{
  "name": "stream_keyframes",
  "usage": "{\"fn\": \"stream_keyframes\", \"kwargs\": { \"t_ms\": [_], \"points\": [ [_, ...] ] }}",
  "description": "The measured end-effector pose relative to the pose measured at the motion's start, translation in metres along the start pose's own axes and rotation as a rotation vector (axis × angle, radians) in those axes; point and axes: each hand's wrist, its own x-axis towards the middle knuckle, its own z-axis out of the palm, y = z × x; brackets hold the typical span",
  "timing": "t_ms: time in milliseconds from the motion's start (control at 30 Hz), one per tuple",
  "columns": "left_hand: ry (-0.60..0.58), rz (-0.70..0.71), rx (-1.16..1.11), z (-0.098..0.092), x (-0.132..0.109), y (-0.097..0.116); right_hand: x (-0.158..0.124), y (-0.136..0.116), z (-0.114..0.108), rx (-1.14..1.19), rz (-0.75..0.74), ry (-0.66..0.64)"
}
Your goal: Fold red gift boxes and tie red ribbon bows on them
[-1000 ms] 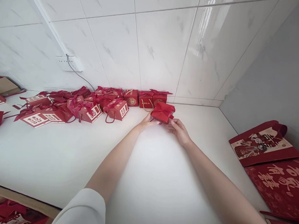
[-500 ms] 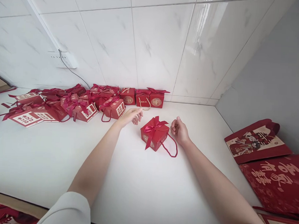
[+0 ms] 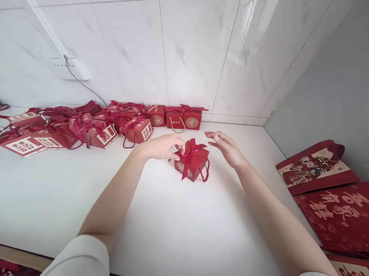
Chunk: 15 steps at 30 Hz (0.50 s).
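Note:
A red gift box (image 3: 196, 163) with a ribbon bow (image 3: 192, 148) on top stands upright on the white table (image 3: 167, 227). At its left side my left hand (image 3: 167, 147) has thumb and forefinger closed on the bow's left loop. My right hand (image 3: 225, 146) is raised just right of the box, fingers apart, holding nothing. The box's twisted cord handle (image 3: 205, 172) hangs at its right side.
Several red boxes with bows (image 3: 93, 133) are heaped at the back left. A row of red boxes (image 3: 175, 117) stands against the tiled wall. Red paper bags (image 3: 338, 216) lie at the right. A grey cable (image 3: 82, 82) runs down from a wall socket (image 3: 72, 69).
My left hand has moved right and down onto the bow. My right hand has opened and risen slightly. The box's cord handle, spread out on the table before, now hangs close to its side.

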Motion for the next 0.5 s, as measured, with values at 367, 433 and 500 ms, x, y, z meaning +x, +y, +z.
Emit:
{"fn": "stream_keyframes", "kwargs": {
  "t_ms": [367, 433, 500],
  "points": [
    [0.135, -0.086, -0.079, -0.008, -0.008, -0.002, -0.013, -0.054, -0.01, -0.288, 0.395, -0.566],
    [0.186, -0.073, -0.132, -0.008, -0.008, 0.002, -0.015, -0.061, -0.006, -0.331, 0.444, -0.541],
    [0.198, -0.046, -0.161, -0.005, -0.005, 0.007, -0.015, -0.061, 0.0, -0.376, 0.481, -0.447]
  ]
}}
